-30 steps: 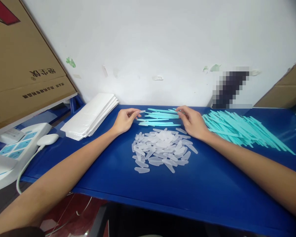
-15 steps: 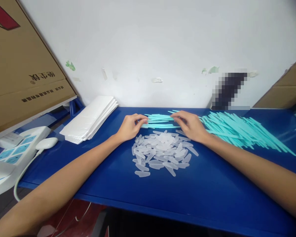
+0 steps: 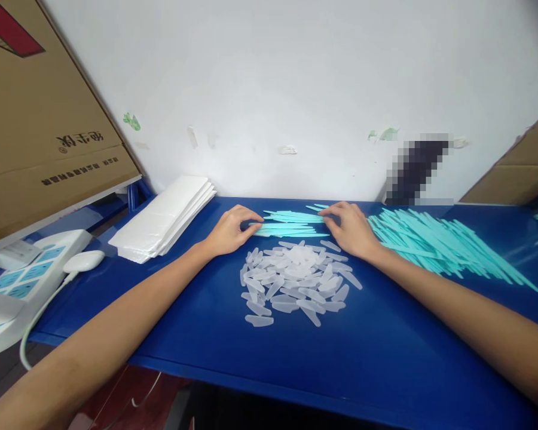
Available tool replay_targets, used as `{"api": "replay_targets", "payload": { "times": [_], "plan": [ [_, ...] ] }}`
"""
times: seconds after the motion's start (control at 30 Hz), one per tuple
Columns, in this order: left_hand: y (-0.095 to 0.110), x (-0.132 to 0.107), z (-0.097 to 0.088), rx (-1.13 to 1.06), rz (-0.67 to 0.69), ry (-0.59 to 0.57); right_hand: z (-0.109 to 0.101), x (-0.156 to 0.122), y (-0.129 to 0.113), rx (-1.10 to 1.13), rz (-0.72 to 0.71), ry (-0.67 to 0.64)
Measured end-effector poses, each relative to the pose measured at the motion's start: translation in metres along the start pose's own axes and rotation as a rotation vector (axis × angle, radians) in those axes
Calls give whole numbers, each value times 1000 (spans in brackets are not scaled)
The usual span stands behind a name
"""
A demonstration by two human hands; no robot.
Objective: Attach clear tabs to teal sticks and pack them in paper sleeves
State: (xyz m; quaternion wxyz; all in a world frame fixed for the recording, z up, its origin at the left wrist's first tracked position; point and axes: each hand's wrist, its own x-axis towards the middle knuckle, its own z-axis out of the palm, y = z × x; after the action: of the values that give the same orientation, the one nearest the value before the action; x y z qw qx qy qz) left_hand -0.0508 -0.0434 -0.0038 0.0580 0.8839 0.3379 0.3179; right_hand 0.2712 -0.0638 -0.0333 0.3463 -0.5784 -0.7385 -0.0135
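Note:
A small bunch of turquoise plastic sticks [image 3: 291,223] lies on the blue table [image 3: 385,352] between my hands. My left hand [image 3: 230,230] has its fingers curled and pinched on the bunch's left end. At the right end, my right hand [image 3: 349,228] has its fingers closed on the sticks. A heap of several frosted clear plastic caps [image 3: 296,278] lies just in front of the bunch, close to both wrists.
A large pile of turquoise sticks [image 3: 434,242] spreads to the right. A stack of white sheets [image 3: 165,216] lies at the back left, with a white device [image 3: 24,275], its cable and a cardboard box [image 3: 40,119] further left. Another cardboard box [image 3: 515,173] stands far right.
Both hands moved inward and closed on the ends of the scattered sticks, pushing them into a tighter bunch. The view shifted slightly.

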Motion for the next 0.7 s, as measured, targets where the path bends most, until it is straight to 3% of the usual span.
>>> {"api": "replay_targets", "payload": {
  "times": [0.2, 0.7],
  "plan": [
    [2, 1, 1, 34, 62, -45, 3, 2, 4, -29, 27, -103],
    [1, -1, 2, 104, 98, -59, -1, 2, -4, -44, 53, -85]
  ]
}}
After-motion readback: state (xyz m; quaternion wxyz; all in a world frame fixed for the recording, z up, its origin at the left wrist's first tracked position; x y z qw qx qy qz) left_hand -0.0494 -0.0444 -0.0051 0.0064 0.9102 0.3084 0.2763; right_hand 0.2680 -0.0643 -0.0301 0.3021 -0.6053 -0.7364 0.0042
